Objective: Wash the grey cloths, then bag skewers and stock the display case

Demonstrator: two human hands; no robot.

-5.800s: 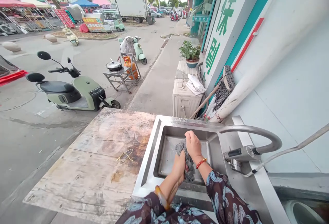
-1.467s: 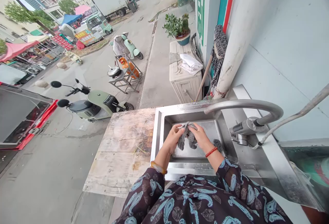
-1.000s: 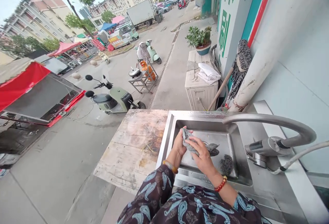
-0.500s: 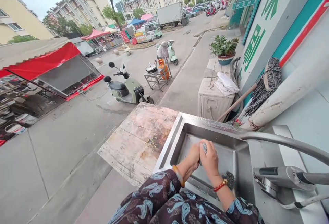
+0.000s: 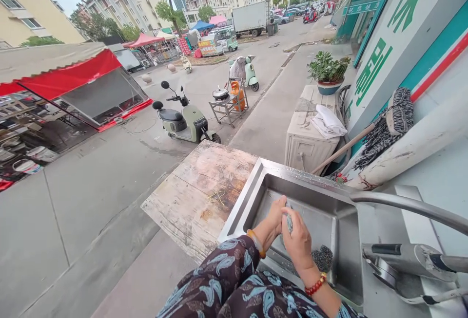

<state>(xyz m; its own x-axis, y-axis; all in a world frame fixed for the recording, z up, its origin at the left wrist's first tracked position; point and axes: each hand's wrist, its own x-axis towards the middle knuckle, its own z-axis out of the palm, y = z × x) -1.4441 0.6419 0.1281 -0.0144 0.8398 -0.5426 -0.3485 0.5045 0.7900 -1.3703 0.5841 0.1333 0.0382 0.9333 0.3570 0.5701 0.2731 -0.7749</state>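
A grey cloth (image 5: 289, 223) is held above the basin of the steel sink (image 5: 310, 186), mostly covered by the fingers. The grip of the left hand (image 5: 274, 218) and that of the right hand (image 5: 298, 240) are closed around the cloth, with the hands set against each other; how tightly it is squeezed cannot be told. A dark mesh scourer (image 5: 322, 258) is located on the basin floor, beside the right wrist. The tap (image 5: 411, 259) is mounted at the sink's right side. At the left, a loop of yellow string (image 5: 217, 197) is laid on the wooden bench (image 5: 183, 186).
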